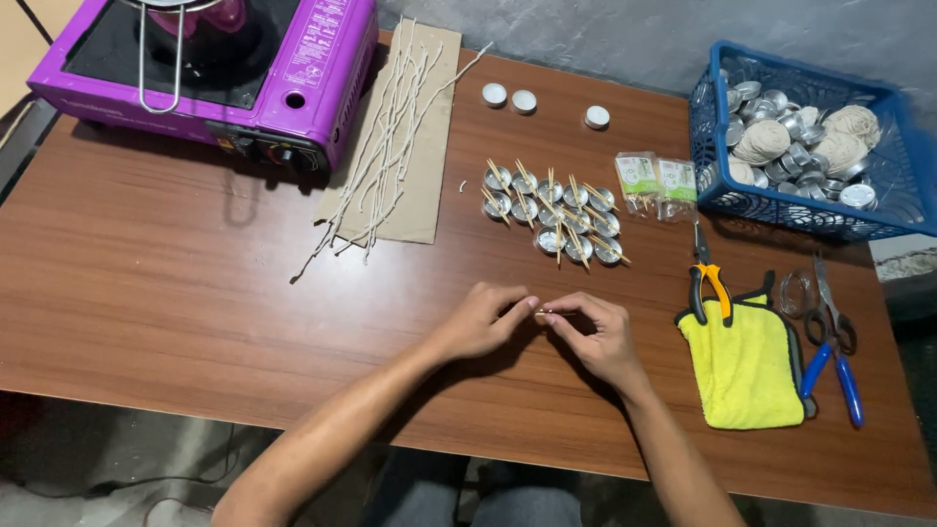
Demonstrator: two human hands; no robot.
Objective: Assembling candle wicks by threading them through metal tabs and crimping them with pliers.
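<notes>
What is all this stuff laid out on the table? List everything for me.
Portable gas stove: one, purple, far left.
Cardboard sheet with pale wick strings: many, beside stove.
Small metal cups with wooden sticks: about twelve, silver, centre.
Wax-filled cups: three, white, far edge.
Plastic packets: two, clear.
Plastic basket: one, blue, far right, holding cups and twine balls.
Pliers: orange-handled.
Microfibre cloth: yellow.
Scissors: blue-handled.
Left hand, right hand: pinching a small stick together.

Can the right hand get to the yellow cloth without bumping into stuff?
Probably yes. The right hand sits just beside the yellow cloth, with only bare table between them. But its fingertips are pinching a small stick with the left hand.
</notes>
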